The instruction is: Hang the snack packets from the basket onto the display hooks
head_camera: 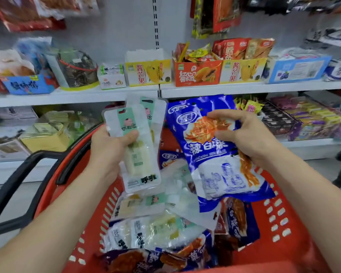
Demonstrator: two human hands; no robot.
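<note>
At the far left I note a black curved plastic handle [47,155], hinged to a red slotted plastic basket [295,213] that fills the lower frame. The left hand [108,148] is above the basket's left rim, thumb pressed across the front and fingers curled behind, gripping fanned clear-and-mint-green flat snack packets [140,164]. I count at least two, held upright; an exact count I cannot tell. Below them, a loose heap of packets [146,231] of the same green kind, mixed with blue and dark red ones, lies inside the basket.

Behind the hands, a white metal shelf [244,91] carries a yellow printed carton [148,72] and, just beside it to the right, an orange printed carton [195,74] stuffed with sachets.

Right of centre, a blue-and-white glossy snack packet [215,160] is lifted clear of the heap, tilted, its top toward the shelf edge. The right hand [244,136] grips it from the right side, with thumb and curled fingertips pinching its printed front. Goods on the upper wall are too blurred to identify.
</note>
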